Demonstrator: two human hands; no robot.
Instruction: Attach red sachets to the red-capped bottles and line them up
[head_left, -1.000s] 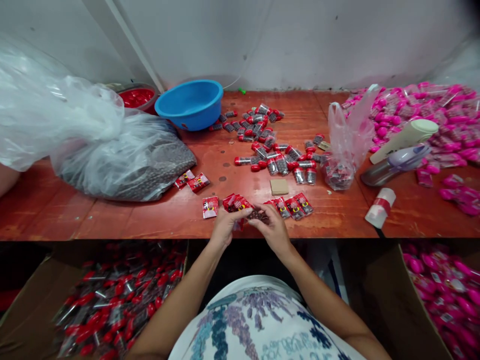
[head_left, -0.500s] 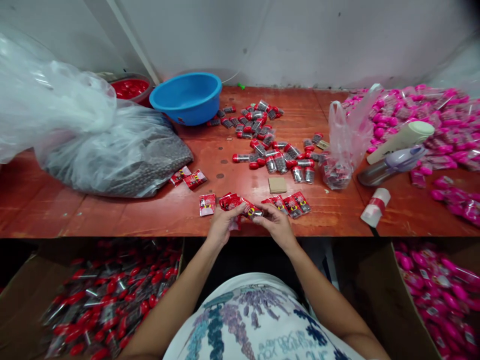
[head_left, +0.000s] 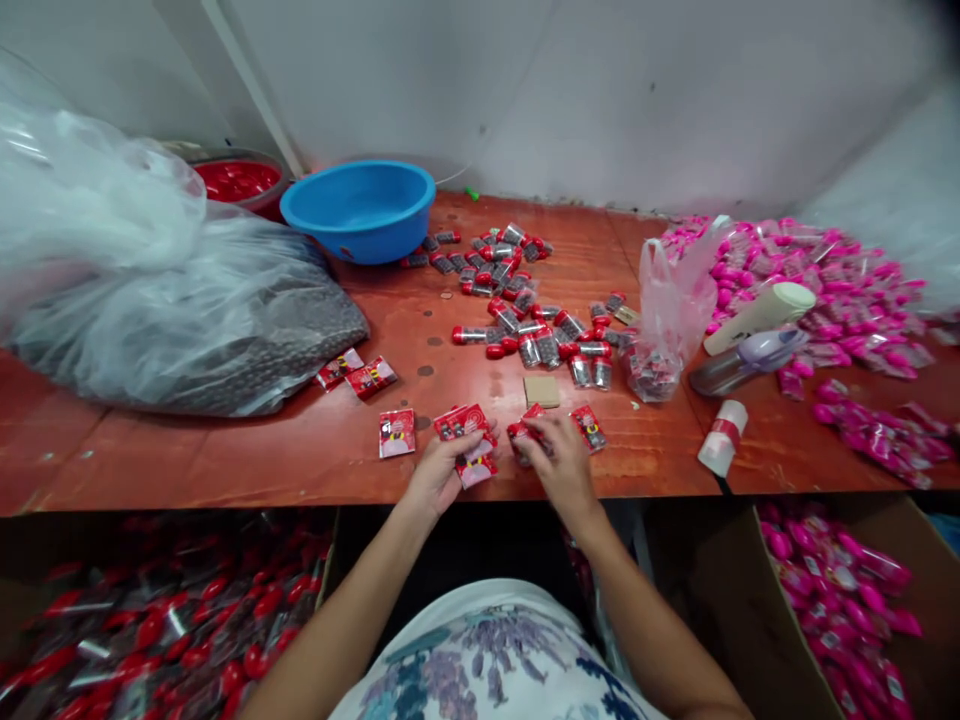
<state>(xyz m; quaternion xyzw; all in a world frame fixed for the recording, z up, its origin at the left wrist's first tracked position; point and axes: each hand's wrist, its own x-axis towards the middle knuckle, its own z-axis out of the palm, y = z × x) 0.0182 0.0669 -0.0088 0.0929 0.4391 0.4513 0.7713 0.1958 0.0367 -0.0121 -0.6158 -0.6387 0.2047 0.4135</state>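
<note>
My left hand (head_left: 439, 470) grips a small stack of red printed packets (head_left: 466, 430) at the near edge of the red wooden table (head_left: 225, 450). My right hand (head_left: 559, 462) rests on a row of similar red packets (head_left: 589, 428) just to the right, fingers curled over them. One more packet (head_left: 397, 433) lies left of my left hand, and two others (head_left: 356, 373) sit near the big bag. A small tan card (head_left: 541, 390) lies just beyond my hands.
Red-capped tubes (head_left: 525, 310) are scattered mid-table. A blue bowl (head_left: 358, 208) and a red-filled bowl (head_left: 238, 182) stand at the back left, beside a big clear bag of dark beads (head_left: 187, 320). Right: small plastic bag (head_left: 664, 320), handheld device (head_left: 754, 335), pink tubes (head_left: 825, 280). Cartons of tubes below.
My hands have separated: the right hand left the stack and moved right onto the row of packets, while the left keeps the stack. The camera tilted slightly.
</note>
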